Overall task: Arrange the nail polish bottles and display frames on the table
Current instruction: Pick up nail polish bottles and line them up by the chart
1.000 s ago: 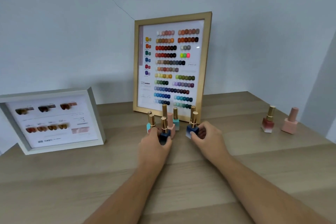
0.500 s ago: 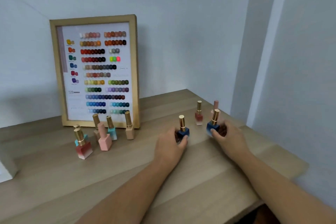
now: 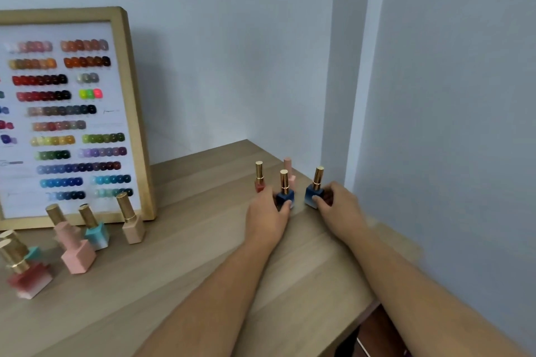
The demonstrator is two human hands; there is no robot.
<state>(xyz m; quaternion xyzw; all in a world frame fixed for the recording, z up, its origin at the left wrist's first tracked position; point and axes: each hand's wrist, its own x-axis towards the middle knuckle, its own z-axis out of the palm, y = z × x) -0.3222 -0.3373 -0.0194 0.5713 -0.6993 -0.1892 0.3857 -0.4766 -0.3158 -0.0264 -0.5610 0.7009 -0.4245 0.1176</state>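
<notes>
Head view: left hand [image 3: 266, 219] curls round navy bottle [image 3: 285, 197]; right hand [image 3: 339, 210] pinches blue bottle [image 3: 312, 197], both upright on table [image 3: 203, 284]. Just behind the grips stand red bottle [image 3: 259, 180] and pink bottle [image 3: 287, 165]. Frame [image 3: 132, 113] stands well left of them, farther back, by the wall.

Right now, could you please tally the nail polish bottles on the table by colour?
Dark blue square bottles with gold caps: 2
Red square bottles with gold caps: 2
Pink square bottles with pink caps: 2
Teal square bottles with gold caps: 2
Beige square bottle with gold cap: 1
Gold cap, bottle colour hidden: 1
Total: 10
</notes>
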